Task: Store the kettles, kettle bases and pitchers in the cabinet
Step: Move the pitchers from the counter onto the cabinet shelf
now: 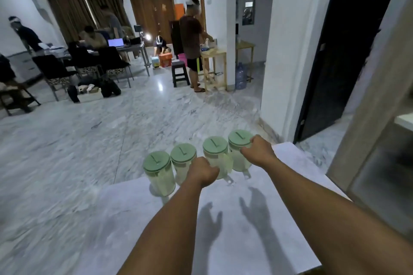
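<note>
Frame centre: left grip and right grip clenched on handles of light, rigid, lidded plastic pitchers.

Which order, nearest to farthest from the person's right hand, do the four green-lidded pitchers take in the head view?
From the right hand:
1. Far-right pitcher, in its grip.
2. Second-from-right pitcher, beside it.
3. Second-from-left pitcher, by the left hand.
4. Far-left pitcher, at the counter's edge.

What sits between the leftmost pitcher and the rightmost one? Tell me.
In the head view, two more green-lidded pitchers stand between the leftmost pitcher and the rightmost pitcher; the left hand covers part of them.
</note>
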Available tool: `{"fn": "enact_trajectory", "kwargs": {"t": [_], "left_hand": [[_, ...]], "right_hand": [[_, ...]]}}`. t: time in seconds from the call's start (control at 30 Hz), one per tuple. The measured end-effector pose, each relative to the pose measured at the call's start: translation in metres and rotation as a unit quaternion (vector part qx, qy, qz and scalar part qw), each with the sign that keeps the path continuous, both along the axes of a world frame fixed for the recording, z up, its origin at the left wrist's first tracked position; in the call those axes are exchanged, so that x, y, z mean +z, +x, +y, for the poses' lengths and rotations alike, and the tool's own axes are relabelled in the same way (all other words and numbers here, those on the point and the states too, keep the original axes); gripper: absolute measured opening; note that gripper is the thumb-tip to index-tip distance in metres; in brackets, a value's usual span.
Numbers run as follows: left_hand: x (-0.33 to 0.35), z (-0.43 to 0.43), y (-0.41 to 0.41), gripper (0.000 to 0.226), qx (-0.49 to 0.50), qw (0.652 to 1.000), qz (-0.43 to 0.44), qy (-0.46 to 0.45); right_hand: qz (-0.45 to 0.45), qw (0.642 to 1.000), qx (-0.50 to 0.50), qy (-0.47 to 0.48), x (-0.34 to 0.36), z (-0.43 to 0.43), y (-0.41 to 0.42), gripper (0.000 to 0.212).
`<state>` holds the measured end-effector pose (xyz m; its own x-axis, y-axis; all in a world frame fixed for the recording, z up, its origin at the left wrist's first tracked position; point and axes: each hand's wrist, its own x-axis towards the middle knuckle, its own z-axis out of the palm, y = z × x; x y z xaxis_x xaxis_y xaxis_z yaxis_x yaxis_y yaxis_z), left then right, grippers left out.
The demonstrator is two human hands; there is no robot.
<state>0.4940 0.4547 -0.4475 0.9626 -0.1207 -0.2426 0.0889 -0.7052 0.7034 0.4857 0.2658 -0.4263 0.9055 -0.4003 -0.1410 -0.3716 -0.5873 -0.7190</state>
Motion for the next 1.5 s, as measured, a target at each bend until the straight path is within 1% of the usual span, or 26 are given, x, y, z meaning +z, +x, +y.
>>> {"fn": "enact_trajectory", "kwargs": {"t": [0.07,0.17,0.23,0.3,0.37,0.4,0.47,0.53,0.6,0.7,0.77,0.87,0.97,1.03,1.13,1.27,1.33,1.4,1.47,1.5], "left_hand": [[-0.027,-0.020,0.033,0.021,0.005,0.999,0.043,-0.002],[-0.061,-0.047,0.070,0.048,0.036,0.994,0.097,-0.042],[-0.080,-0.061,0.087,0.056,0.053,0.989,0.125,-0.061],[-0.093,-0.069,0.099,0.055,0.065,0.983,0.153,-0.073],[-0.103,-0.072,0.108,0.056,0.084,0.976,0.170,-0.104],[-0.103,-0.073,0.111,0.050,0.091,0.973,0.174,-0.118],[-0.111,-0.075,0.118,0.025,0.103,0.971,0.177,-0.126],[-0.118,-0.077,0.123,0.029,0.114,0.969,0.178,-0.130],[-0.115,-0.076,0.122,0.023,0.107,0.963,0.190,-0.156],[-0.083,-0.071,0.095,0.009,0.099,0.950,0.216,-0.200],[-0.071,-0.066,0.076,0.005,0.093,0.947,0.220,-0.214],[-0.048,-0.057,0.040,0.007,0.073,0.948,0.209,-0.227],[-0.020,-0.050,-0.007,0.011,0.039,0.949,0.192,-0.248],[-0.002,-0.046,-0.044,0.016,0.011,0.948,0.183,-0.262],[0.021,-0.046,-0.103,0.018,-0.043,0.944,0.180,-0.274],[0.052,-0.068,-0.180,0.022,-0.136,0.938,0.193,-0.254],[0.069,-0.093,-0.216,0.023,-0.194,0.930,0.198,-0.242],[0.088,-0.126,-0.254,0.025,-0.259,0.916,0.203,-0.231],[0.104,-0.162,-0.294,0.029,-0.322,0.893,0.215,-0.228],[0.113,-0.180,-0.315,0.030,-0.350,0.881,0.221,-0.230]], "right_hand": [[0.039,0.999,-0.023,0.011,-0.033,-0.017,0.037,0.070],[0.082,0.995,-0.043,0.023,-0.071,-0.040,0.082,0.075],[0.111,0.993,-0.034,0.026,-0.088,-0.050,0.104,0.071],[0.139,0.990,-0.015,0.028,-0.100,-0.054,0.120,0.061],[0.160,0.986,-0.002,0.042,-0.108,-0.053,0.129,0.052],[0.167,0.985,0.002,0.049,-0.111,-0.052,0.132,0.050],[0.170,0.984,0.008,0.050,-0.113,-0.049,0.136,0.047],[0.164,0.985,0.008,0.051,-0.112,-0.047,0.135,0.042],[0.156,0.986,0.006,0.055,-0.106,-0.047,0.128,0.036],[0.154,0.986,0.002,0.061,-0.093,-0.049,0.105,0.036],[0.146,0.987,0.001,0.059,-0.081,-0.051,0.082,0.034],[0.120,0.991,-0.013,0.059,-0.058,-0.050,0.037,0.026],[0.082,0.995,-0.035,0.051,-0.030,-0.047,-0.023,0.024],[0.053,0.996,-0.057,0.052,-0.012,-0.045,-0.070,0.022],[0.025,0.995,-0.090,0.047,0.012,-0.049,-0.148,0.032],[0.011,0.990,-0.127,0.054,0.053,-0.065,-0.263,0.030],[0.012,0.983,-0.172,0.065,0.078,-0.084,-0.324,0.027],[0.021,0.973,-0.217,0.072,0.102,-0.111,-0.387,0.031],[0.023,0.962,-0.260,0.079,0.127,-0.136,-0.452,0.037],[0.018,0.957,-0.278,0.080,0.140,-0.144,-0.484,0.033]]}}
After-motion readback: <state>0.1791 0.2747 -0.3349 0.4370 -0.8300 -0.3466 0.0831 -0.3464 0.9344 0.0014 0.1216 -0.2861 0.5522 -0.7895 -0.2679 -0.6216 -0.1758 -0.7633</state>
